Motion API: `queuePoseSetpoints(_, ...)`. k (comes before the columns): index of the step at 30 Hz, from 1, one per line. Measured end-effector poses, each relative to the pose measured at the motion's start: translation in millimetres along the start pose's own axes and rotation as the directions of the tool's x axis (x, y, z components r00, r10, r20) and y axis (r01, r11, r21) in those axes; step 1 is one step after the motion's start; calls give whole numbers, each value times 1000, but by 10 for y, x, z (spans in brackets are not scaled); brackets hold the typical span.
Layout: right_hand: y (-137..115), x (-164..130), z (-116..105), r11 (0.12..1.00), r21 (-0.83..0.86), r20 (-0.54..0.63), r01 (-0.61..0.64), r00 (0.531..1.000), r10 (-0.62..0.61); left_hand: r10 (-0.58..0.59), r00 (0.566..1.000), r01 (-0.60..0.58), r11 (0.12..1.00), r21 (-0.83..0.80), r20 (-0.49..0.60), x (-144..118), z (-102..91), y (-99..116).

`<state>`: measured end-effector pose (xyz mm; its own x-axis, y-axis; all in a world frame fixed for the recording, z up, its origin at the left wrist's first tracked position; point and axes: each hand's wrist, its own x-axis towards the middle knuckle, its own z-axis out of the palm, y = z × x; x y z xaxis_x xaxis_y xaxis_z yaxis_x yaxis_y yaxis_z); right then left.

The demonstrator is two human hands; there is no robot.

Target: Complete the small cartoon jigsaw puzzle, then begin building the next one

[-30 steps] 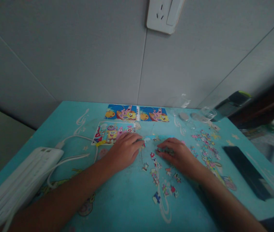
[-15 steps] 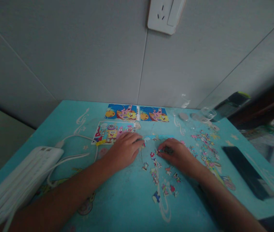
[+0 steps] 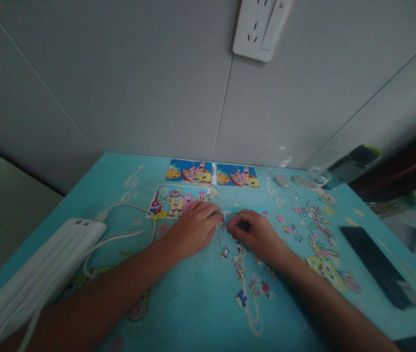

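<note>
A: Our left hand lies flat, holding nothing; right hand pinches a small colourful cardboard puzzle piece mid-bench.

B: Let's align it gently, then press.

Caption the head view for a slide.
Left hand and right hand meet over small colourful cardboard puzzle pieces on a turquoise cartoon-printed table.

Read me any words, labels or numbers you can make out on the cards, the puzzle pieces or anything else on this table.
No text is legible.
Cartoon picture cards: any print is too blurred to read.
Puzzle sheet: small marks, unreadable.
Loose puzzle pieces: too small to tell.
White power strip and wall socket: no readable marking.
</note>
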<state>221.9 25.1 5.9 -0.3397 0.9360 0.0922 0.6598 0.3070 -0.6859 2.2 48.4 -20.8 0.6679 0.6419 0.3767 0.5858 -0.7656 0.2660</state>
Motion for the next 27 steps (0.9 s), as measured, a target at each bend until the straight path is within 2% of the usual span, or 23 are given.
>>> queuePoseSetpoints(7,3,46,66,992,-123,-56,6,998,-13,0,1000,0,1000,16,-5,2,2,11)
queuePoseSetpoints(12,51,1,37,993,-115,-95,16,995,-27,3,1000,-3,1000,15,3,6,-18,16)
queuePoseSetpoints(18,37,-56,-8,991,-129,-44,33,998,-39,0,1000,0,1000,4,5,6,-23,12)
queuePoseSetpoints(27,23,-72,76,979,-200,-25,48,998,-54,0,1000,0,1000,-2,8,7,-38,21)
